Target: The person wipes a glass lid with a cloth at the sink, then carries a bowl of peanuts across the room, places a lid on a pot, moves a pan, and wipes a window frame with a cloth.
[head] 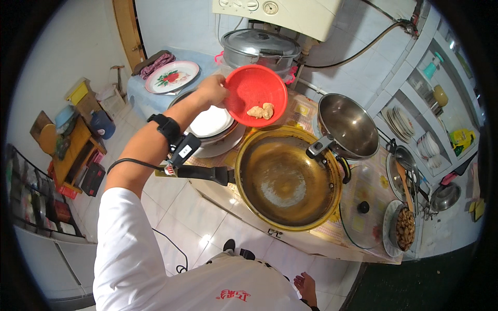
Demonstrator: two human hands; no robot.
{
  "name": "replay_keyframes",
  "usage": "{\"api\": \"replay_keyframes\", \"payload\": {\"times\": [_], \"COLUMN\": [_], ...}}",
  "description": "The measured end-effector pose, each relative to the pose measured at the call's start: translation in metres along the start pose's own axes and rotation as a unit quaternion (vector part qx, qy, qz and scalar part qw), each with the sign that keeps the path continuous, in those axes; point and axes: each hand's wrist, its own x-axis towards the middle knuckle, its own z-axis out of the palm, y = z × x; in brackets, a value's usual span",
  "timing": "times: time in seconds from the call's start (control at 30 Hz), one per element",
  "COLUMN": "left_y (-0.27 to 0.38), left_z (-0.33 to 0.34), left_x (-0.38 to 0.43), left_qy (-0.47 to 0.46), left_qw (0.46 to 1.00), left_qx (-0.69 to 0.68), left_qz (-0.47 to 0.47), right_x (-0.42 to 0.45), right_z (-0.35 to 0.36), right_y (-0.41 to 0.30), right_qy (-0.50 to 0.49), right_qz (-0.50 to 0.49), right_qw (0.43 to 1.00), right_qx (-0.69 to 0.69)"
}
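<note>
My left hand [213,91] grips the near-left rim of a red plastic colander [255,83], held tilted above the back edge of a large frying pan. Two pale brown lumps of food [261,111] lie in the colander. The frying pan [286,175] has a yellow rim, a worn base and a black handle [206,175] passing under my left forearm. Its inside holds no food. My right hand [306,287] hangs low by my side with its fingers loosely apart and nothing visible in it.
A stainless steel pan [350,124] stands right of the frying pan, near a glass lid [363,225] and a bowl of brown food pieces [405,229]. White plates [212,122] are stacked at left. Behind stands a lidded steel steamer [256,48]. A cable [183,245] trails towards the floor.
</note>
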Motion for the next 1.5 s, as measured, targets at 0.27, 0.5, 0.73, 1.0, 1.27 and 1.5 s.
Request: {"api": "replay_keyframes", "payload": {"times": [0.27,0.5,0.73,1.0,1.27,1.5], "left_y": [-0.036,-0.074,-0.081,-0.049,0.025,-0.049], "left_z": [-0.085,-0.106,-0.107,-0.103,-0.052,0.029], "left_x": [-0.035,-0.048,-0.057,-0.109,-0.277,-0.467], "left_qy": [-0.009,0.021,0.027,0.116,0.174,0.1], "left_qw": [0.987,0.984,0.979,0.957,0.982,0.98], "left_qx": [-0.107,-0.064,0.143,0.26,0.066,0.005], "left_qz": [-0.12,-0.168,-0.145,-0.054,0.024,-0.172], "right_x": [0.005,-0.001,-0.004,0.022,0.06,0.087], "right_z": [0.002,0.018,0.031,0.009,-0.011,-0.039], "right_y": [-0.003,-0.015,-0.027,-0.039,-0.073,-0.087], "right_qy": [0.009,-0.005,-0.024,-0.039,-0.121,-0.173], "right_qz": [0.005,-0.009,-0.037,-0.027,-0.016,0.007], "right_qw": [1.0,0.999,0.998,0.997,0.981,0.949], "right_qx": [-0.017,-0.053,-0.044,-0.064,-0.153,-0.263]}}
